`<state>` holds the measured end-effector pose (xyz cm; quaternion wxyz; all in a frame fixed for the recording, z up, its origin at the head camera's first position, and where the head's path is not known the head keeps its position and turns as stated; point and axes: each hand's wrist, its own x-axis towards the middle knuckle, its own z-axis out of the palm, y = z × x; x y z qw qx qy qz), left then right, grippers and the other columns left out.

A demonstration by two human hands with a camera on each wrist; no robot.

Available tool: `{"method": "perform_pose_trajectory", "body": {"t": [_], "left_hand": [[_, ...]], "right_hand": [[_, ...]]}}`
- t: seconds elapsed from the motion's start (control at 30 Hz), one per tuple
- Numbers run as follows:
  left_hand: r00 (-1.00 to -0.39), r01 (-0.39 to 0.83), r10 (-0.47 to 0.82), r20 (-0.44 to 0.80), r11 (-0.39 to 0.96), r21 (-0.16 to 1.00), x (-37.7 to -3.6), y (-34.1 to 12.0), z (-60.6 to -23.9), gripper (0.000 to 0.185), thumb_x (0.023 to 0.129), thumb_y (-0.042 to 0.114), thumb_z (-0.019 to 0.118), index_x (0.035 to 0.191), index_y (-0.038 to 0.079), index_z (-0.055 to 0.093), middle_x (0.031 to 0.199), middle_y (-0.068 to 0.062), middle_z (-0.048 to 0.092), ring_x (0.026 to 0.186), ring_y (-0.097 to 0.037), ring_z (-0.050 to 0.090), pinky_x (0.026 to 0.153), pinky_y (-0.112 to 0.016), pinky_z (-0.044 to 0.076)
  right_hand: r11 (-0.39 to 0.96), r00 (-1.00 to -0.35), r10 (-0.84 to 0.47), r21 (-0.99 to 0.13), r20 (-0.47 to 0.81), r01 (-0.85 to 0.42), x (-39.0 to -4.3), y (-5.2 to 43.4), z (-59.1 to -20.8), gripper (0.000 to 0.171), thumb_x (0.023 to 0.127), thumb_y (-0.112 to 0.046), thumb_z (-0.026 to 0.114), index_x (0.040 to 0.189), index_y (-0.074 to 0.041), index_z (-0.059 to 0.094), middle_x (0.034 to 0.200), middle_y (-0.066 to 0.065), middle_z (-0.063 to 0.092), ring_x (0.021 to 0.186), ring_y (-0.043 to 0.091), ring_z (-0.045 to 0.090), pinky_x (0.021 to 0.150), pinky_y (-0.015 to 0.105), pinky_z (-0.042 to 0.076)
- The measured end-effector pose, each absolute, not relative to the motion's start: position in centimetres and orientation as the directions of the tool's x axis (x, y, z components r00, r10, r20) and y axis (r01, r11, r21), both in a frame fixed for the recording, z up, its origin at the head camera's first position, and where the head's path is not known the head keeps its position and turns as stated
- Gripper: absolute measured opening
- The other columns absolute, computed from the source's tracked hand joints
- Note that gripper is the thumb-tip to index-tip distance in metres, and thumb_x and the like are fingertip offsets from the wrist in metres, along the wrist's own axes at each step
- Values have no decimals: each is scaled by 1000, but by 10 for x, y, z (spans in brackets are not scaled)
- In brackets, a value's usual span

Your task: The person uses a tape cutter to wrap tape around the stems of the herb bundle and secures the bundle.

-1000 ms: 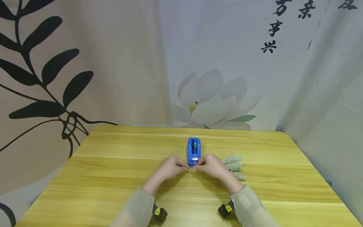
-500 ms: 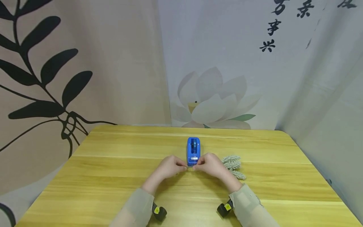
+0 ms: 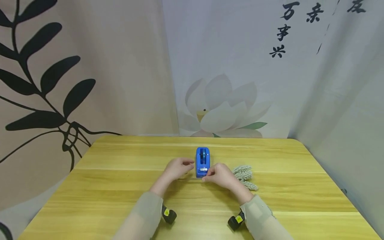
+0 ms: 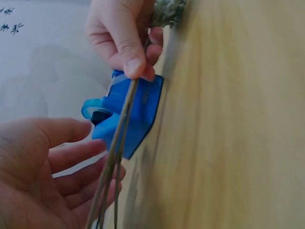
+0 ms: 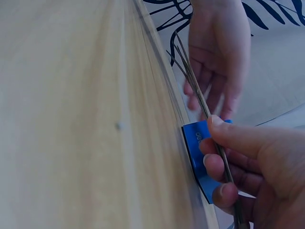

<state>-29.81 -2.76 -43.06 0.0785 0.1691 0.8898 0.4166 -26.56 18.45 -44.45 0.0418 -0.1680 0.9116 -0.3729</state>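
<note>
Now, right hand [image 3: 220,175]: pinches thin stems [image 4: 121,125] by blue tape dispenser [image 3: 202,162].
Left hand [image 3: 177,168]: fingers relaxed, holding nothing, beside dispenser.

The thin stems [image 5: 205,102] slip behind the right hand's [image 5: 257,167] fingers [image 5: 224,136]; their fluffy ends [image 4: 167,10] are cut off above those fingers; the left hand [image 4: 43,176] runs off the edge.

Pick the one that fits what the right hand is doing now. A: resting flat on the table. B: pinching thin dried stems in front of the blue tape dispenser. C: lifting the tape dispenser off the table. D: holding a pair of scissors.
B: the right hand pinches the thin stems between thumb and fingers just before the blue tape dispenser, which stands on the table.
</note>
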Motion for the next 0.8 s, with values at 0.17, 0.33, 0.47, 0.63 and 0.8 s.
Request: {"method": "perform_pose_trajectory", "body": {"t": [0.17,0.33,0.47,0.63,0.8], "left_hand": [[-952,178,307,9,527,831,-308,-17,-429,41,96,26,61,134,11,58,123,-16,62,90,-26,66,74,-38,55],[-960,127,281,5,420,899,-314,-7,-433,46,96,20,60,141,12,51,134,-22,54,96,-31,66,80,-42,55],[-962,77,273,-3,285,955,-318,-2,-441,44,96,10,59,139,8,53,136,-26,50,104,-34,63,82,-41,55],[-964,28,267,-21,175,984,-323,0,-451,40,95,6,59,135,7,57,135,-24,52,106,-33,62,82,-38,55],[-965,-4,257,-49,174,985,-323,0,-454,40,95,5,60,134,12,59,136,-21,52,111,-33,59,81,-36,55]], "right_hand": [[670,-940,-339,-688,50,-278,-265,185,-445,21,83,-24,77,66,-12,71,60,-6,62,52,7,43,48,23,36],[678,-941,-335,-683,43,-272,-265,184,-446,22,83,-24,77,66,-12,71,59,-4,62,51,6,42,47,21,35],[677,-940,-337,-682,47,-276,-265,184,-447,24,83,-24,77,64,-11,70,58,-4,61,49,5,40,46,21,33],[683,-944,-327,-678,49,-272,-265,184,-446,24,82,-24,78,64,-11,70,58,-6,60,50,6,41,46,22,33],[679,-945,-324,-685,42,-264,-265,184,-446,22,82,-24,78,65,-11,71,60,-5,62,50,7,42,46,22,33]]}}
